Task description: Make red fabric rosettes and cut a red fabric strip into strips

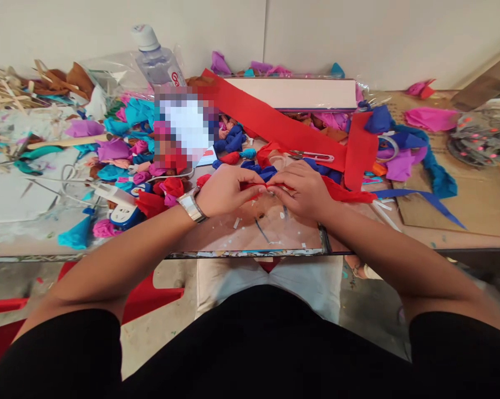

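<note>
My left hand [231,191], with a metal watch on its wrist, pinches a red crepe paper strip above the table's front part. Close against it, my right hand [302,188] pinches the same piece, thumb and fingertips meeting the left ones. Red crepe paper [350,193] trails out past the right hand; whether it joins the pinched piece is hidden. Just beyond the hands lie dark blue twisted paper pieces [235,138] and a wide red strip [283,124]. Small snips [316,157] with a pale handle rest on that wide strip.
A water bottle [161,64] stands at the back left beside a blurred, lit screen [187,124]. Left are colourful paper twists, a socket block [127,215] with cable and green-handled pliers [37,159]. Right are a tape roll [393,148] and cardboard [462,213]. A red stool [154,293] stands below.
</note>
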Motion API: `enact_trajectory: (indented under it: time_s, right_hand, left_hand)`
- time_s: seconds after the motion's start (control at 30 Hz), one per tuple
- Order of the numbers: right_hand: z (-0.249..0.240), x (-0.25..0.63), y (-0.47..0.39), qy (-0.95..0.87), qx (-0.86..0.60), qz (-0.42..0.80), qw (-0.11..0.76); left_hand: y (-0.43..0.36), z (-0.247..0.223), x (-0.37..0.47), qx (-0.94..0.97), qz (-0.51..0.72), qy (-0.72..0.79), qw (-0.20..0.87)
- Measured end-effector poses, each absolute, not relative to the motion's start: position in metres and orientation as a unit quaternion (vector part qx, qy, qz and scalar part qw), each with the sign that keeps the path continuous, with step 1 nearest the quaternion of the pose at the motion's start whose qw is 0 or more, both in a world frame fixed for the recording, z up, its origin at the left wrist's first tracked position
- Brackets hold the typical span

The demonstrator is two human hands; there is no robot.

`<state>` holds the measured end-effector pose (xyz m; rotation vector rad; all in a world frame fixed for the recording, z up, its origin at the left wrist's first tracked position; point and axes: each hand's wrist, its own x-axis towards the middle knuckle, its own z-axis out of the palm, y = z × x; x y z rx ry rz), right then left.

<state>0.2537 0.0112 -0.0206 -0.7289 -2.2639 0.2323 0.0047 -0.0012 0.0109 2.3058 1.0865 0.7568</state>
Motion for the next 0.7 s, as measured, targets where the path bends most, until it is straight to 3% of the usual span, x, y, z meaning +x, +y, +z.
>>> enact_trajectory:
  time_s: [0.13,0.23,0.5,0.7]
  right_hand:
    - [-0.021,0.25,0.007,-0.858,-0.322,0.106,0.386]
    - [-0.021,0.247,0.004,-0.849,-0.329,0.113,0.397]
    - [-0.025,0.244,0.005,-0.851,-0.33,0.166,0.372]
    - [-0.024,0.249,0.015,-0.873,-0.303,0.134,0.358]
  left_hand:
    - [-0.005,0.004,0.006,0.874,0.289,0.382,0.082]
    - [-0.005,-0.001,0.004,0.888,0.282,0.364,0.023]
    - [-0.006,-0.006,0.004,0.896,0.255,0.363,-0.028]
    - [-0.002,-0.01,0.003,0.896,0.232,0.379,-0.013]
